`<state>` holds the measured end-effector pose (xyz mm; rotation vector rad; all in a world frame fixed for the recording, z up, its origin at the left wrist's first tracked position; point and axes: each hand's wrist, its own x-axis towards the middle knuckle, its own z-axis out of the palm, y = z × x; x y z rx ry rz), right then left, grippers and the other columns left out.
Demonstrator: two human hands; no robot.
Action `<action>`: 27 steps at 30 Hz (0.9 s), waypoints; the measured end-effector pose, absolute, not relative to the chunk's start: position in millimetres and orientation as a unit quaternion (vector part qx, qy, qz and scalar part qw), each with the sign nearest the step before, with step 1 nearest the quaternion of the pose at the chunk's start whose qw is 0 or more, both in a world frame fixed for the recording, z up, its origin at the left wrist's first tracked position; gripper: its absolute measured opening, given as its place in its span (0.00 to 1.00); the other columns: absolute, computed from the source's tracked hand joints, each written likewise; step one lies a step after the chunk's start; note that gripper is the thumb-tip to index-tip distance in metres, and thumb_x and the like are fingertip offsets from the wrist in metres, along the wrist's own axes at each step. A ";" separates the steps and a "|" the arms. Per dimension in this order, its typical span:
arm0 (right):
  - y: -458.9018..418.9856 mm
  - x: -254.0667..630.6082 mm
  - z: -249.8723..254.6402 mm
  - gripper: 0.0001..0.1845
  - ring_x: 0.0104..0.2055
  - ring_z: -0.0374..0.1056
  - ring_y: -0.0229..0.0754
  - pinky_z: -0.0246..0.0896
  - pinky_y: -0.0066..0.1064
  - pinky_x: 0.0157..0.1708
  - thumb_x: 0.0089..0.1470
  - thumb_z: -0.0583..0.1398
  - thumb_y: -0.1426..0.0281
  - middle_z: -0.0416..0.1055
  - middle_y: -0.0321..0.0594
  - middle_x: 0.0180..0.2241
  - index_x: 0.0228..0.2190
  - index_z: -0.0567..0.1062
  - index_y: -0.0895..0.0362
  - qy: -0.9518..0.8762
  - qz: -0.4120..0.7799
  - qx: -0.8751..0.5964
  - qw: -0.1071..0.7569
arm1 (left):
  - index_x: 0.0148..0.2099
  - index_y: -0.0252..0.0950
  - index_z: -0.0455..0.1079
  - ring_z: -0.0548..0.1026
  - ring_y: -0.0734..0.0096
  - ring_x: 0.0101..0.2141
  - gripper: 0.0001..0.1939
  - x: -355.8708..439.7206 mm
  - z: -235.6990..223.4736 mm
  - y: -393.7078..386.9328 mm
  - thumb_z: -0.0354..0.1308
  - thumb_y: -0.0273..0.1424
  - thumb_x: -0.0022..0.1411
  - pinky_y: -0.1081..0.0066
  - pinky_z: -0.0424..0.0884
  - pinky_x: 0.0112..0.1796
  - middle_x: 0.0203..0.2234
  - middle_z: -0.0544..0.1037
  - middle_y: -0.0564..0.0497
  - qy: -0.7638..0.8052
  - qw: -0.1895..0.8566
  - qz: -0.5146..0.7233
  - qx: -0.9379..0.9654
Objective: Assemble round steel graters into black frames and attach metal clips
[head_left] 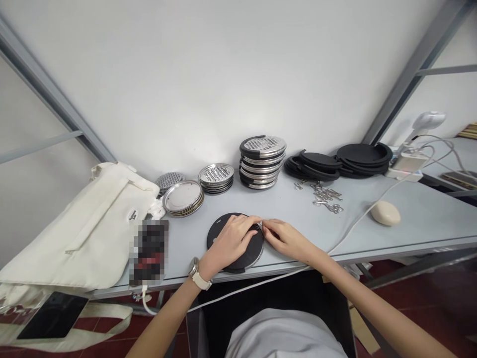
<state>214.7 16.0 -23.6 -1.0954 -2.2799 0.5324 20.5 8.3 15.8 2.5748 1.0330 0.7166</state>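
A round black disc (242,253) with a thin metal rim lies near the table's front edge. My left hand (233,238) rests on top of it, thumb and fingers bent toward its right edge and gripping there. My right hand (281,237) is closed in a pinch at that same edge, its fingertips meeting those of the left. A small metallic glint shows between the fingertips, but its shape is hidden. Beyond the right hand lies a loose pile of small metal clasps (328,196).
Behind stand a tall stack of metal grater discs with black rims (263,161), smaller grater discs (216,176), plain metal discs (182,196) and black round covers (363,159). A cream bag (93,223), white cable (357,219) and pale rounded object (386,213) flank the hands.
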 end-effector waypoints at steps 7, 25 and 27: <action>15.9 214.3 -23.8 0.11 0.30 0.64 0.40 0.59 0.31 0.33 0.61 0.48 0.73 0.70 0.40 0.28 0.31 0.69 0.57 -0.850 0.191 -0.410 0.272 | 0.55 0.41 0.62 0.71 0.66 0.45 0.16 20.2 15.5 7.2 0.46 0.25 0.67 0.64 0.65 0.48 0.47 0.73 0.51 0.351 0.173 0.264 0.882; 15.5 212.8 -23.0 0.12 0.31 0.65 0.40 0.58 0.30 0.34 0.62 0.47 0.71 0.71 0.41 0.31 0.32 0.68 0.57 -0.840 0.210 -0.411 0.286 | 0.58 0.43 0.58 0.70 0.66 0.49 0.18 18.2 6.0 10.0 0.46 0.25 0.67 0.64 0.66 0.50 0.52 0.71 0.52 0.355 0.205 0.267 0.872; 15.3 213.1 -22.8 0.13 0.30 0.65 0.39 0.58 0.30 0.33 0.63 0.46 0.70 0.71 0.39 0.30 0.32 0.68 0.57 -0.831 0.221 -0.419 0.293 | 0.59 0.43 0.57 0.70 0.65 0.49 0.19 18.1 5.8 10.0 0.46 0.26 0.67 0.63 0.66 0.50 0.51 0.71 0.51 0.358 0.206 0.265 0.871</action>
